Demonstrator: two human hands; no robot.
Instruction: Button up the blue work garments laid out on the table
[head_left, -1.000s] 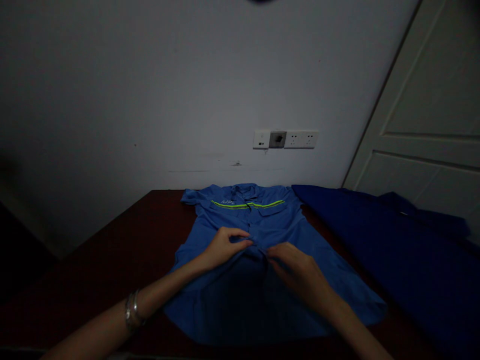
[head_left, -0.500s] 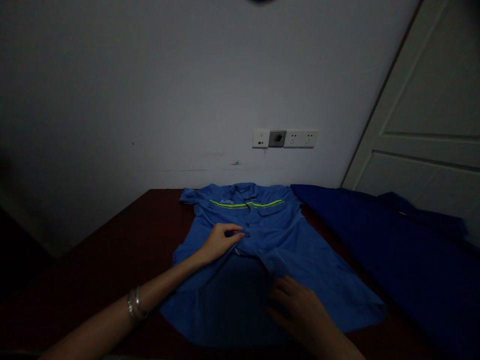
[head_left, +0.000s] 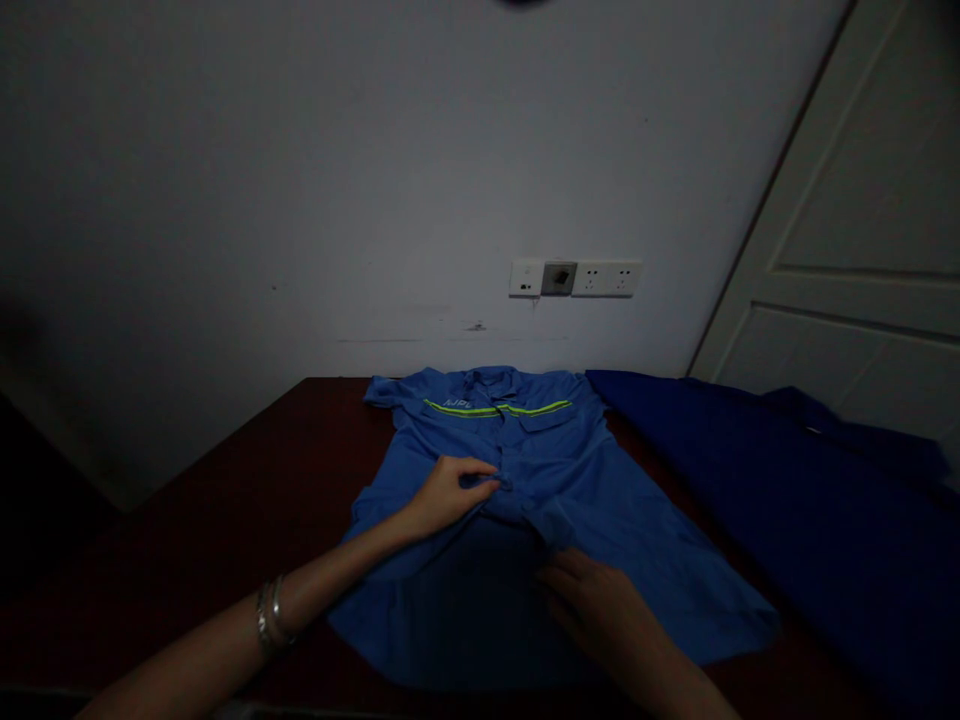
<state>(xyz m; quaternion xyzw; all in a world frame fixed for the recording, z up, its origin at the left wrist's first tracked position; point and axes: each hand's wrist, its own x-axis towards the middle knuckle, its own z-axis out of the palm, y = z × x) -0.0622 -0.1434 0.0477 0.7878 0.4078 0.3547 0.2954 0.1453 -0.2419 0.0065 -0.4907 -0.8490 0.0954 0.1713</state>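
Observation:
A light blue work shirt (head_left: 600,500) with a yellow-green reflective stripe across the chest lies flat, collar toward the wall, on a dark red table (head_left: 247,480). My left hand (head_left: 450,490), bracelets at the wrist, pinches the front placket at the shirt's middle. Lower down, my right hand (head_left: 592,600) rests on the right front panel, fingers curled at its folded-back edge; what the fingers grip is too dark to see.
A darker blue garment (head_left: 787,480) is spread over the table's right side. A strip of wall sockets (head_left: 574,278) sits above the table's far edge. A white door (head_left: 862,250) stands at the right. The room is dim.
My right hand drew back from the placket toward me and now sits lower on the right front panel. My left hand has kept its pinch at the shirt's middle.

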